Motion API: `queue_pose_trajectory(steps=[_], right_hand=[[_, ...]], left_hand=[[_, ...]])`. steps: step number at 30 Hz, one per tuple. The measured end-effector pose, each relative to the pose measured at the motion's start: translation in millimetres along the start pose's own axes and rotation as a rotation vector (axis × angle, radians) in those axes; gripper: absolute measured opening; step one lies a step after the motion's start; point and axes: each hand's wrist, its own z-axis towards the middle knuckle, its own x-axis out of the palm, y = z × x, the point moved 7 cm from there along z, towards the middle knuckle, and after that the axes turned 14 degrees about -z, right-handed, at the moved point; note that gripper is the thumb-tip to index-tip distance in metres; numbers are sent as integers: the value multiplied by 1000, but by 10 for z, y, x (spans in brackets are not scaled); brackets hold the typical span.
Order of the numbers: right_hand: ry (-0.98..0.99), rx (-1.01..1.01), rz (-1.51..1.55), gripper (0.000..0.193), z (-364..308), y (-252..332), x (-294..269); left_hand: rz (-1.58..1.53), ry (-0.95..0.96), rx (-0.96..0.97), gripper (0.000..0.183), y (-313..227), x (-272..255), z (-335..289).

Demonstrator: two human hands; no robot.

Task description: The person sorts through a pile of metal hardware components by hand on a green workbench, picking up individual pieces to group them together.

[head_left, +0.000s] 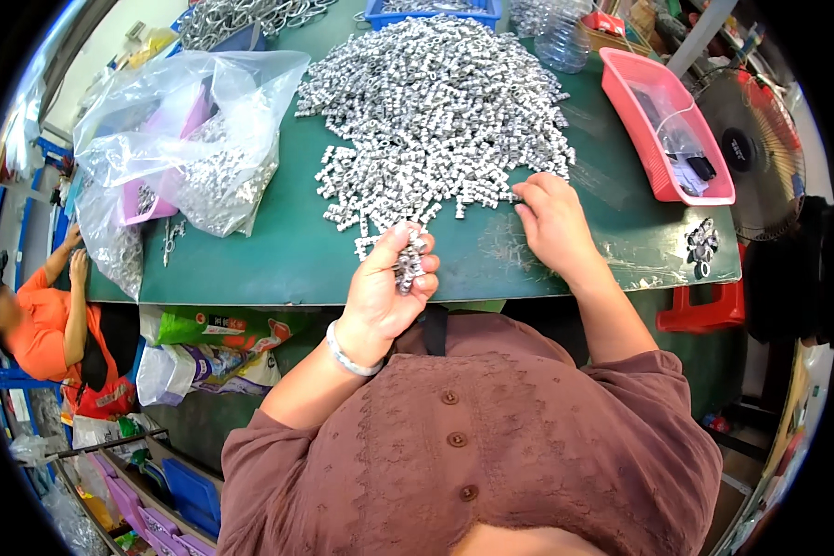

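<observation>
A broad heap of small silvery metal parts point(435, 102) covers the middle of the green table point(296, 269). My left hand point(385, 278) is curled, palm up, around a handful of these metal parts point(409, 264) just off the heap's near edge. To the right, my right hand point(556, 218) reaches to the heap's near right edge. Its thumb and forefinger come together by a small part point(517, 192) there; whether they grip it is hard to make out.
Left on the table lies a clear plastic bag point(250, 102) of small parts with a purple scoop-like container point(162, 190). A pink basket point(658, 148) stands right, near dark rings point(702, 246) and a fan point(751, 153). A person in orange point(46, 320) sits at the left.
</observation>
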Motion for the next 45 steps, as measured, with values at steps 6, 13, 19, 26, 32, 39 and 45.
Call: queue_pose_trajectory(steps=[6, 13, 19, 26, 32, 39, 45], right_hand=[[72, 28, -85, 15, -1, -39, 85], [123, 32, 40, 4, 42, -40, 107], [262, 92, 598, 8, 145, 291, 31], [200, -95, 753, 8, 270, 756, -46], [188, -146, 784, 8, 346, 930, -74], [151, -221, 786, 14, 415, 994, -170], [227, -151, 670, 13, 423, 866, -2]], left_hand=[[-10, -12, 33, 12, -47, -27, -15], [66, -105, 100, 18, -72, 0, -60], [208, -90, 128, 21, -105, -13, -81], [379, -66, 177, 22, -115, 133, -142], [347, -36, 237, 18, -216, 131, -200], [5, 77, 93, 13, -207, 142, -203], [-86, 121, 73, 12, -270, 147, -200]])
